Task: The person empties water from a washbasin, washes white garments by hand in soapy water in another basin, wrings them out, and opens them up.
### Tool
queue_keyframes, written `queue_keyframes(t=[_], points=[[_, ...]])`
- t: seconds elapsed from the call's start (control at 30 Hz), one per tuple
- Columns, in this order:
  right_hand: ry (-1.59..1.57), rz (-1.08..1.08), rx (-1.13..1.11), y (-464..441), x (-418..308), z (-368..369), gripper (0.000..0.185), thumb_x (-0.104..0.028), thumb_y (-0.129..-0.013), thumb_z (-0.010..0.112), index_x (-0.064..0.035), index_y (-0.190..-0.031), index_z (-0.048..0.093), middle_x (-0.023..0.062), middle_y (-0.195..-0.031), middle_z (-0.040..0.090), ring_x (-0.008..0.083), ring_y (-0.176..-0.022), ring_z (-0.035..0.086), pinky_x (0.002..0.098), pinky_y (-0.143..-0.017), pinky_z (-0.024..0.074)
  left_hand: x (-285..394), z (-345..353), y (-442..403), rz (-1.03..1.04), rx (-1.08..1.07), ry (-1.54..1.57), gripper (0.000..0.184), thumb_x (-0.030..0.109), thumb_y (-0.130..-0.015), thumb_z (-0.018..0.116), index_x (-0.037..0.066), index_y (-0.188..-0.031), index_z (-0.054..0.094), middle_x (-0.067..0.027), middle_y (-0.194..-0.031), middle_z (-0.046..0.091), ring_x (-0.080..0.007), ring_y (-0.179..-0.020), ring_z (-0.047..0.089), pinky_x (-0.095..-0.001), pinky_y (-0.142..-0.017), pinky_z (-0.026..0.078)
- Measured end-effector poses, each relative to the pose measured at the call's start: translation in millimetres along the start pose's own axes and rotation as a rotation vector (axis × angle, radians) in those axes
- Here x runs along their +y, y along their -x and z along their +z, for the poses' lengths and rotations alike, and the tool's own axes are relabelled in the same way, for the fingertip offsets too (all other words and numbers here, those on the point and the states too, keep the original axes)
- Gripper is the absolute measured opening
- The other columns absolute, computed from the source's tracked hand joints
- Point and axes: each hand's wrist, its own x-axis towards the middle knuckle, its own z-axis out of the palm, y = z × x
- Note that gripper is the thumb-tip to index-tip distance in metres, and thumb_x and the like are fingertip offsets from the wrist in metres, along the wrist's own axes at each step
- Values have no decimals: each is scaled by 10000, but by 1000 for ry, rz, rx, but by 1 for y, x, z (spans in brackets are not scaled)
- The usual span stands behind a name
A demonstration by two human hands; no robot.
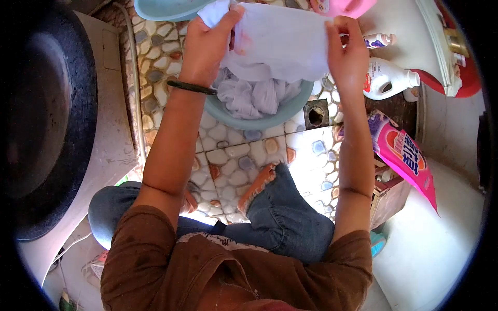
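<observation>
A white cloth is stretched between my two hands, with reddish stains near its left side. My left hand, above a dark bracelet, grips the cloth's left end, the thumb over its edge. On the opposite end, my right hand pinches the cloth between thumb and fingers. The held cloth hangs over a blue-green basin and hides its far part. Bunched white wet-looking fabric lies in the basin.
Another light-blue basin stands at the top. On the right are a white detergent bottle, a pink detergent bag and a pink container. A floor drain hole lies beside the basin. A large dark wok stands left.
</observation>
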Motion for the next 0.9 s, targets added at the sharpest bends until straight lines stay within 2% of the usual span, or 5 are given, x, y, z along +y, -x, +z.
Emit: queue_keyframes(t=[0.03, 0.13, 0.23, 0.67, 0.9], points=[[99, -173, 112, 4, -6, 3, 164, -194, -850, 655, -59, -929, 606, 100, -884, 624, 279, -798, 609, 360, -688, 476, -1, -1, -1, -6, -5, 23, 216, 242, -896, 631, 57, -1008, 638, 6, -807, 623, -79, -651, 574, -226, -525, 439], [-122, -428, 92, 14, -18, 15, 195, -172, -795, 707, -74, -927, 603, 83, -870, 599, 265, -782, 596, 353, -677, 474, -12, -12, -10, -12, -29, 88, 202, 231, -923, 581, 55, -1007, 632, -8, -817, 629, -90, -661, 580, -245, -537, 433], [-318, -385, -105, 27, -47, 26, 238, -175, -744, 742, -78, -908, 598, 72, -831, 577, 251, -761, 585, 342, -658, 468, -11, -14, -13, -10, -54, 123, 196, 207, -937, 547, 37, -999, 624, -26, -812, 642, -91, -653, 583, -246, -533, 415], [-353, -303, -3, 29, -49, 43, 167, -121, -746, 732, -80, -841, 601, 39, -773, 567, 197, -708, 591, 321, -616, 463, 7, 2, 4, 102, -104, -1, 244, 218, -974, 480, 3, -977, 596, -75, -832, 678, -122, -719, 660, -222, -525, 426], [-956, 95, -169, 26, -43, 36, 87, -23, -832, 653, -9, -912, 623, 46, -855, 644, 110, -776, 609, 242, -738, 483, 9, 4, 5, 98, -151, 109, 245, 183, -985, 426, -3, -919, 571, -101, -864, 686, -160, -734, 690, -217, -531, 397]])
